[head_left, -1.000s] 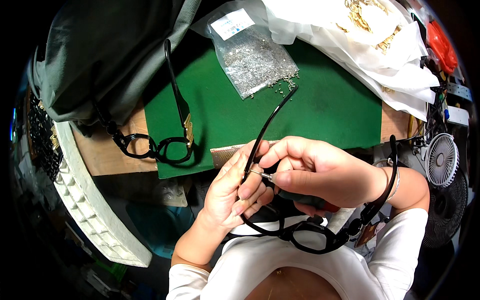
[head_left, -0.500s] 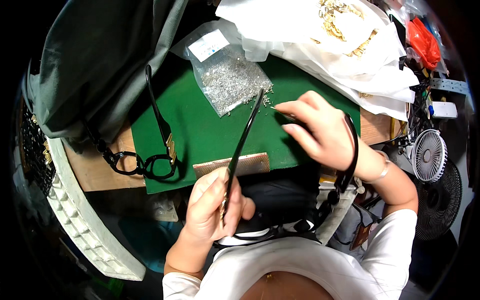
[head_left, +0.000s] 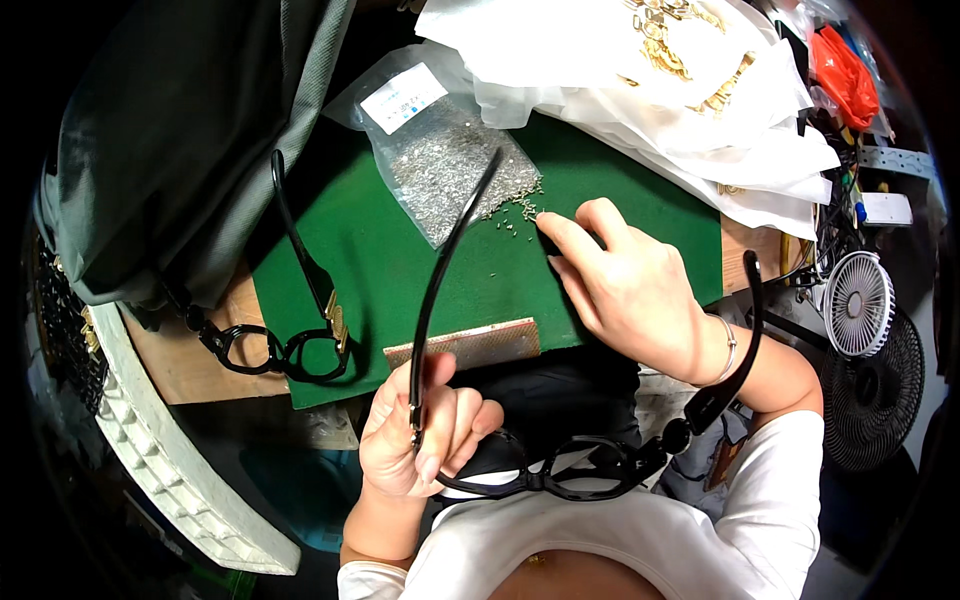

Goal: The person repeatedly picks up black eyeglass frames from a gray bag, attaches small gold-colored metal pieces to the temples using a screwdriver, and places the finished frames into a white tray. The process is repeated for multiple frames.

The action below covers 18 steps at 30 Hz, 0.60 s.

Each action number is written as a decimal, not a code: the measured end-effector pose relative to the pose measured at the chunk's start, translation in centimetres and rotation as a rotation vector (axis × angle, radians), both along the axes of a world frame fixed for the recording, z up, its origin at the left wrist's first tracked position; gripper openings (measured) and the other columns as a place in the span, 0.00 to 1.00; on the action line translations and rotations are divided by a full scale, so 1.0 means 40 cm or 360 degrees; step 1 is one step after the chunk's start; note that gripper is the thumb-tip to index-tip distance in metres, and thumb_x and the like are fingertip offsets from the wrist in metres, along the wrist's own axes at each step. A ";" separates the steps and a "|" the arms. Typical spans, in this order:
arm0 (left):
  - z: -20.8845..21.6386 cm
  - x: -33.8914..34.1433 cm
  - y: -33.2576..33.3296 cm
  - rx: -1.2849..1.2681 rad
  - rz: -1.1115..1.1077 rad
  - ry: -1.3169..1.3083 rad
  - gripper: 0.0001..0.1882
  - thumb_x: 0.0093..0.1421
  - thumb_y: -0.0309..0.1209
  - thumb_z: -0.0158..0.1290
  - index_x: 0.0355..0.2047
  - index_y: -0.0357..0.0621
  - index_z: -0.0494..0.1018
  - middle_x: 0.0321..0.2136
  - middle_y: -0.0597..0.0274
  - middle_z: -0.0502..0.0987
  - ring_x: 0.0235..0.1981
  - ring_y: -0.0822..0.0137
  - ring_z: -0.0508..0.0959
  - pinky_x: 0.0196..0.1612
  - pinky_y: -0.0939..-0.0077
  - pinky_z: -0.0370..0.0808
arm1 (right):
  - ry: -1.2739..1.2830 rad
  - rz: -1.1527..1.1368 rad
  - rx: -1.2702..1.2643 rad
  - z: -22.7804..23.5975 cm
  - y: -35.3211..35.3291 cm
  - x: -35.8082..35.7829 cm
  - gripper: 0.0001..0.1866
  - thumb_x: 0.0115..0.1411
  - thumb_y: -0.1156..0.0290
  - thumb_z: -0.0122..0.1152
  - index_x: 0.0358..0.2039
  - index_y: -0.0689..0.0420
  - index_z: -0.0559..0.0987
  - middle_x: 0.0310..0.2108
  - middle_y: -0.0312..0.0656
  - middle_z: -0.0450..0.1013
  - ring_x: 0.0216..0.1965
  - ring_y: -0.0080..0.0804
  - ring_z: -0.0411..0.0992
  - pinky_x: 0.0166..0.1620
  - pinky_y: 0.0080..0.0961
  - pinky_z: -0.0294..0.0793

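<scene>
My left hand is closed around the hinge end of a black eyeglass frame, its two temples pointing away from me. One temple rises over the green mat; the other extends above my right forearm. My right hand is on the mat with index finger and thumb apart. Its index fingertip reaches several tiny silvery pins or screws, too small to tell exactly. They lie spilled by the mouth of a clear plastic bag full of the same pieces.
A second black eyeglass frame with gold trim rests at the mat's left edge. A small ridged plate lies at its near edge. White wrapping with gold parts spreads at the back right. Fans stand at right.
My left hand has lowered and turned the eyeglass frame, so its front now shows before me. My right hand has moved slightly left and down to the loose pieces, out from under the temple.
</scene>
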<state>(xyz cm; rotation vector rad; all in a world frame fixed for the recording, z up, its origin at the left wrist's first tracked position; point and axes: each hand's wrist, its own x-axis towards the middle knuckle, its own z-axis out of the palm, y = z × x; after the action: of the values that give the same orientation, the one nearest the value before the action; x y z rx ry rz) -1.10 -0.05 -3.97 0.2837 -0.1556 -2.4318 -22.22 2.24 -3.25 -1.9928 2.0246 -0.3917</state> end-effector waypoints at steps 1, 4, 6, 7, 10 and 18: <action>0.002 -0.004 -0.005 0.0035 -0.0021 0.0005 0.22 0.62 0.37 0.38 0.52 0.35 0.59 0.10 0.69 0.65 0.14 0.77 0.58 0.28 0.83 0.59 | 0.0011 0.0000 -0.0008 0.000 -0.001 0.002 0.17 0.47 0.76 0.57 0.40 0.56 0.71 0.28 0.41 0.65 0.22 0.36 0.69 0.23 0.27 0.69; -0.002 -0.013 -0.009 0.0164 -0.0057 0.0030 0.22 0.62 0.37 0.38 0.52 0.35 0.58 0.10 0.69 0.64 0.15 0.76 0.58 0.28 0.83 0.59 | 0.0100 0.0089 0.0012 0.001 -0.003 0.003 0.17 0.47 0.76 0.56 0.41 0.56 0.71 0.27 0.41 0.64 0.22 0.36 0.69 0.23 0.26 0.68; -0.006 -0.012 -0.006 0.0306 -0.0093 0.0008 0.22 0.62 0.37 0.38 0.53 0.34 0.58 0.10 0.70 0.63 0.15 0.76 0.57 0.28 0.83 0.59 | 0.0203 0.0130 0.0020 0.001 -0.001 0.001 0.17 0.48 0.76 0.56 0.41 0.56 0.71 0.27 0.41 0.64 0.22 0.35 0.68 0.23 0.27 0.68; -0.005 -0.022 -0.012 0.0348 -0.0111 0.0032 0.23 0.62 0.37 0.38 0.53 0.34 0.57 0.09 0.71 0.61 0.15 0.76 0.57 0.29 0.83 0.59 | 0.0253 0.0152 0.0025 0.004 -0.004 -0.005 0.16 0.48 0.76 0.55 0.40 0.56 0.71 0.27 0.41 0.64 0.22 0.35 0.68 0.23 0.27 0.68; -0.017 -0.001 -0.002 0.0419 -0.0078 0.0059 0.23 0.62 0.36 0.39 0.54 0.36 0.57 0.10 0.71 0.60 0.17 0.76 0.58 0.33 0.80 0.62 | -0.0241 0.0195 0.0223 0.026 -0.027 -0.003 0.11 0.52 0.73 0.50 0.37 0.58 0.70 0.26 0.45 0.65 0.23 0.39 0.70 0.23 0.28 0.70; -0.002 -0.010 0.020 0.0643 -0.0086 -0.0203 0.21 0.60 0.34 0.42 0.52 0.38 0.59 0.26 0.61 0.72 0.23 0.74 0.69 0.42 0.75 0.67 | -0.2218 0.0198 0.1402 0.117 -0.025 0.055 0.10 0.58 0.73 0.46 0.41 0.59 0.70 0.35 0.37 0.70 0.17 0.16 0.64 0.20 0.13 0.66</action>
<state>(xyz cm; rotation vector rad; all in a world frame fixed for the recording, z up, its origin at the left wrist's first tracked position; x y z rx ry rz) -1.48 0.76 -4.07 0.6206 0.2799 -2.4842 -20.02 1.24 1.44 -0.7873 0.8654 -0.5073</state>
